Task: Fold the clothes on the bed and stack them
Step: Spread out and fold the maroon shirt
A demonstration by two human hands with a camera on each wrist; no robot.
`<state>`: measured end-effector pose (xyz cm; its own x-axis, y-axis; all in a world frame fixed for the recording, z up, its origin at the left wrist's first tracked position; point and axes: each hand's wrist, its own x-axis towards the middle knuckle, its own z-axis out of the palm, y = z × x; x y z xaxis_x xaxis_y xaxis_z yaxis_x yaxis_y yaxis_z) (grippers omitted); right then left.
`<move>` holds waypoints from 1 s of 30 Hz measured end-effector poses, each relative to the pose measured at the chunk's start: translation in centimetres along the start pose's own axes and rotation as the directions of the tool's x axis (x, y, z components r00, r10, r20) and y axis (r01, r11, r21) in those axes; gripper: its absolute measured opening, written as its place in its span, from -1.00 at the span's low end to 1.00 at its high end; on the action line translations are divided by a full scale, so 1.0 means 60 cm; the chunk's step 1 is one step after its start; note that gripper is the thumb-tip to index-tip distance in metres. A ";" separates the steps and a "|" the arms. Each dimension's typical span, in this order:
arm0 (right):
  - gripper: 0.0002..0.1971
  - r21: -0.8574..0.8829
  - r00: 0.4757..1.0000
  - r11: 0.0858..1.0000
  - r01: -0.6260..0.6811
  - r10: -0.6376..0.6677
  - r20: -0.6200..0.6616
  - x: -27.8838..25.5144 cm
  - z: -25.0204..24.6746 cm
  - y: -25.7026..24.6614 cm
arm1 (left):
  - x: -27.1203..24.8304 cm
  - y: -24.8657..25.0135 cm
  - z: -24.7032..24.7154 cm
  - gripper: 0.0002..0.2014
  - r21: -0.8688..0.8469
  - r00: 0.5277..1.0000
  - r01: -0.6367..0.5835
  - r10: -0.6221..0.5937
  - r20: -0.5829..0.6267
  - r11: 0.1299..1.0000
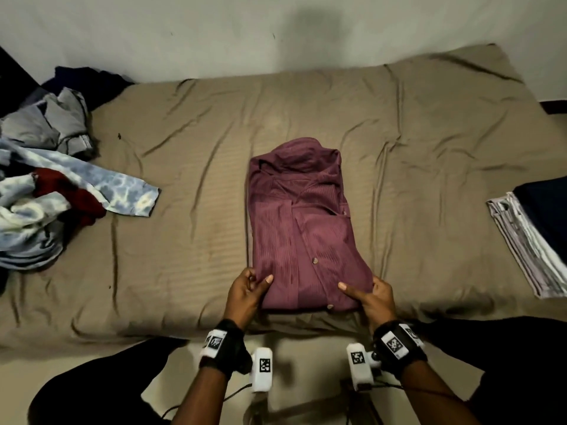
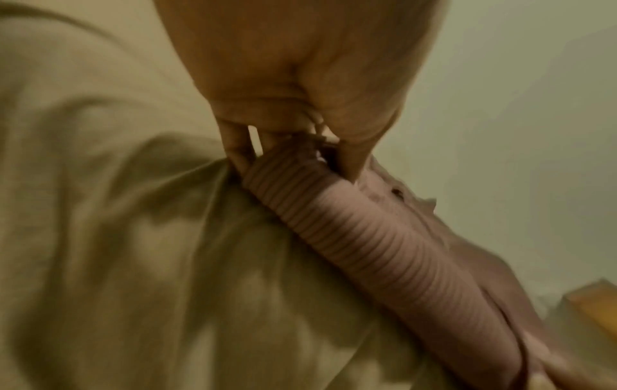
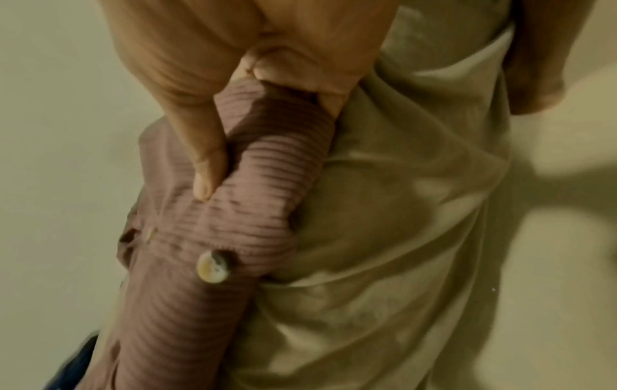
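Both hands are clamped on the near edge of the folded maroon shirt (image 1: pixel 302 228) — left hand (image 1: pixel 245 291) has the near-left corner with its thumb lying on top and the fingers tucked under the fold, right hand (image 1: pixel 369 294) does the same on the near-right corner. From the left wrist view you can see the fingers (image 2: pixel 238 153) digging in between the ribbed fabric and the tan bedsheet (image 1: pixel 190 167), though that shot is pretty blurry and the far end of the shirt runs off the frame. Right wrist view is clearer: thumb pressed down on the ribbed roll, a pale button (image 3: pixel 213 266) sitting just past it, other fingertips hidden underneath. The shirt lies in the middle of the bed, collar end pointing away toward the wall, folded into a rough rectangle with the placket and a couple of buttons facing up. Off to the left there's an unfolded pile (image 1: pixel 46 191) — tie-dye blue-white piece, something dark red, grey stuff behind it, partly cut off by the frame edge so I can't count items. On the right edge sits a folded stack (image 1: pixel 534 234), a dark navy piece on top of pale striped ones, also cropped. Both wrists wear black straps with white tagged camera units.
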<state>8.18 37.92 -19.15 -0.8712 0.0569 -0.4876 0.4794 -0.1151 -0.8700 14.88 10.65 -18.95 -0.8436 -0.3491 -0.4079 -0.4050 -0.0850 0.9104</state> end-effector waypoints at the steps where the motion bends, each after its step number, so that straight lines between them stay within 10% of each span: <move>1: -0.45 -0.013 1.000 1.000 -0.018 0.018 -0.023 0.002 0.000 0.010 | 0.004 -0.013 0.002 -0.62 0.136 0.999 0.037 -0.031 -0.042 0.990; 7: -0.28 -0.252 0.998 0.967 0.045 -0.057 -0.040 -0.006 -0.010 0.036 | -0.030 -0.027 0.017 -0.60 0.283 0.935 0.148 -0.040 -0.353 0.948; 11: 0.24 -0.707 0.923 0.629 0.322 -0.375 0.088 -0.033 -0.023 0.037 | -0.052 -0.035 -0.003 0.03 0.502 0.954 -0.112 0.234 -0.187 0.857; 15: 0.43 -0.756 0.715 -0.078 0.649 -0.274 0.643 -0.015 -0.040 0.027 | -0.042 -0.074 -0.043 0.37 0.828 0.828 -0.525 0.346 0.442 0.198; 17: 0.34 -0.677 0.670 -0.227 0.700 -0.119 0.732 0.012 -0.048 0.038 | -0.020 -0.097 -0.051 0.28 0.811 0.779 -0.584 0.302 0.550 0.032; 22: -0.09 -0.596 0.591 -0.075 0.800 -0.080 0.803 0.066 -0.068 0.012 | 0.015 -0.084 -0.063 -0.14 0.734 0.723 -0.662 0.389 0.571 0.152; 26: -0.52 -0.623 0.656 0.208 0.754 -0.210 0.725 0.052 -0.048 -0.068 | 0.017 -0.021 -0.070 -0.43 0.617 0.680 -0.723 0.478 0.555 0.311; 30: -0.83 -0.564 0.705 0.559 0.608 -0.054 0.707 0.015 -0.040 -0.199 | -0.046 0.089 -0.078 -0.71 0.435 0.667 -0.745 0.575 0.474 0.506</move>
<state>1.92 41.72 -9.35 -0.7151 -0.6547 -0.2449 -0.2023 0.5293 -0.8240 16.69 6.82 -12.61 -0.9625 0.1603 0.2188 0.2706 0.6229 0.7340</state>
